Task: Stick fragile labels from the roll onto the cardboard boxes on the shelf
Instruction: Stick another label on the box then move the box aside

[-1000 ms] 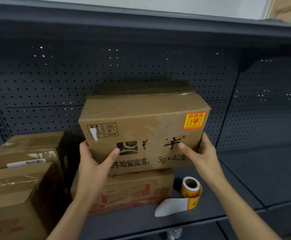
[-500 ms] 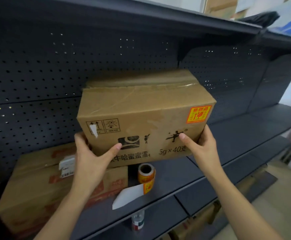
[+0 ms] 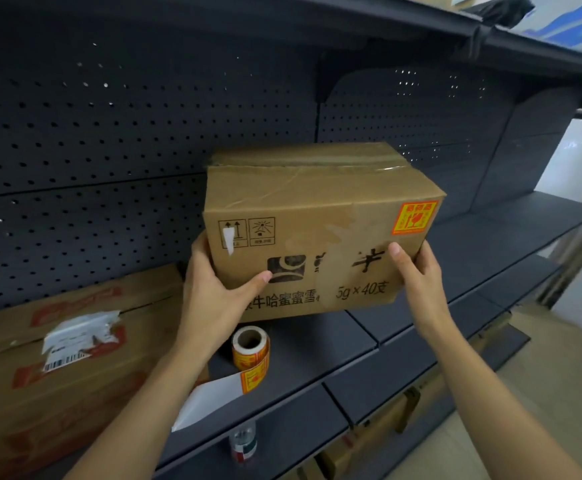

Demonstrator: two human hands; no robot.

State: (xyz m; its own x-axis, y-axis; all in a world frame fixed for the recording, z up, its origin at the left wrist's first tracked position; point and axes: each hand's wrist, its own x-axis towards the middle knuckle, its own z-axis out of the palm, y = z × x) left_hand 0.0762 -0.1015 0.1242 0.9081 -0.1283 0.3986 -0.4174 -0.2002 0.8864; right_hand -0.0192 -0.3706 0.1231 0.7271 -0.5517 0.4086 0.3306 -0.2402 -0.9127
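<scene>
Brown box point(image 3: 317, 216) bears an orange-red label point(image 3: 414, 218); dark grey shelf point(image 3: 490, 251) backing is perforated.

Shop aisle or store stockroom. Dark metal gondola shelf point(image 3: 317, 362) in long bays. Perforated back panel point(image 3: 92, 150) behind shelf. Second deck point(image 3: 213, 26) above shelf. Printed carton point(image 3: 317, 209) and taped carton point(image 3: 57, 393) at shelf. More cartons point(image 3: 379, 441) beneath shelf.

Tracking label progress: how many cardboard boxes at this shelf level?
2. The held box, gripped by the left hand and right hand, bears a fragile label; the left box lies on the shelf. Cardboard below may be more.
</scene>
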